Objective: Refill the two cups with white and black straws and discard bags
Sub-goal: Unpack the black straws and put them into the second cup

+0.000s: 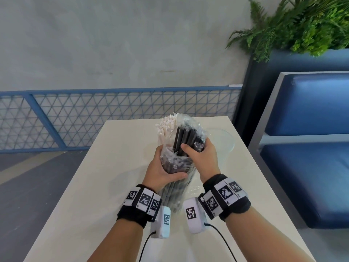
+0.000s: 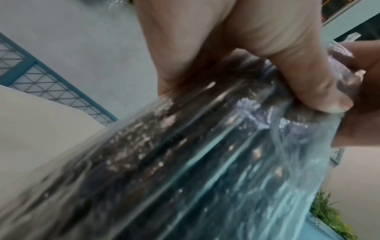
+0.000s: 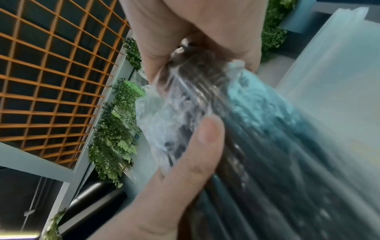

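Observation:
A clear plastic bag of black straws [image 1: 177, 178] is held upright over the white table [image 1: 98, 186]. My left hand [image 1: 162, 167] grips the bag round its middle, thumb across the front [image 2: 320, 91]. My right hand [image 1: 200, 150] grips the black straws [image 1: 188, 137] near the bag's open top, thumb on the bundle [image 3: 207, 134]. Behind them stand white straws [image 1: 168, 127]; their cup is hidden. A clear empty cup [image 1: 224, 140] stands to the right, behind my right hand.
A blue bench seat [image 1: 309, 152] runs along the table's right side, with a fern planter [image 1: 302, 25] above it. A blue mesh railing [image 1: 94, 118] stands beyond the table's far edge. Bare tabletop lies left of my hands.

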`<state>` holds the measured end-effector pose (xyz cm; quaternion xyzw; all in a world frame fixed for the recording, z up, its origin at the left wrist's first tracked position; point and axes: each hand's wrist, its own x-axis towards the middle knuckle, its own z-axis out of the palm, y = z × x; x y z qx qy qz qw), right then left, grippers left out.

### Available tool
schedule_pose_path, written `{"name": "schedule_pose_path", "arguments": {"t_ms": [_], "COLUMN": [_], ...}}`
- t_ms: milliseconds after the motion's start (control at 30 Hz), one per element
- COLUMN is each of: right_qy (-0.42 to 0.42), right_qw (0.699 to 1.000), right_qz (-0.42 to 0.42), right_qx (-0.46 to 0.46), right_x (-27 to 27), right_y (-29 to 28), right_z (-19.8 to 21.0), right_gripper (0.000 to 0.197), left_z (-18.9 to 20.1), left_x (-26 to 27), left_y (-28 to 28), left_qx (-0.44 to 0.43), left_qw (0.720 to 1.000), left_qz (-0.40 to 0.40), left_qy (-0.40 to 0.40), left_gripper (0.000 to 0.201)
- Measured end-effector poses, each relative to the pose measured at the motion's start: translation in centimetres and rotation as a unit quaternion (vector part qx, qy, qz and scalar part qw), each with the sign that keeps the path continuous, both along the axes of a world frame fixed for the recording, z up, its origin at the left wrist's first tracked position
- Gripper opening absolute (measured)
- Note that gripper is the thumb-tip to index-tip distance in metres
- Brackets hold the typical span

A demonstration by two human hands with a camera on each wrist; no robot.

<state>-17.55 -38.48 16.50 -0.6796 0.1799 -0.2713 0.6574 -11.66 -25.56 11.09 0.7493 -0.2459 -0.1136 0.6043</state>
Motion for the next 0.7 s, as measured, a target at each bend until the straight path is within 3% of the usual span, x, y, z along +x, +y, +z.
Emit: {"name": "schedule_pose_path", "arguments": {"t_ms": [233,367,500,700], "right_qy": [-0.088,-0.041,-0.007,-0.068], "right_qw": [0.996,0.998,0.999,0.996], "right_qz": [-0.017,0.014,-0.030,-0.054], "right_qx": [0.021,-0.048,-0.037,0.013], "right_x": [0.0,-0.2,0.2,1.2], "right_y": [-1.2,-0.6,0.3,-0.3], "right_z": [2.1,0.9,-0.4,2.4], "right_gripper": [0.029,0.049,0.034,0.021], "left_z": [-0.4,-0.8,-0.8,-0.9], "left_x": [0.2,0.3,0.5,0.8], "left_y": [-0.1,0.0,0.0,0.1], "left_qx": [-0.002,-0.013,-0.008,-0.001], "left_qw": [0.999,0.999,0.999,0.998], "left_qz": [0.017,0.014,0.012,0.037], "left_qy": [0.031,0.027,0.029,0.048], "left_gripper": [0.087,0.081,0.078,0.088]}}
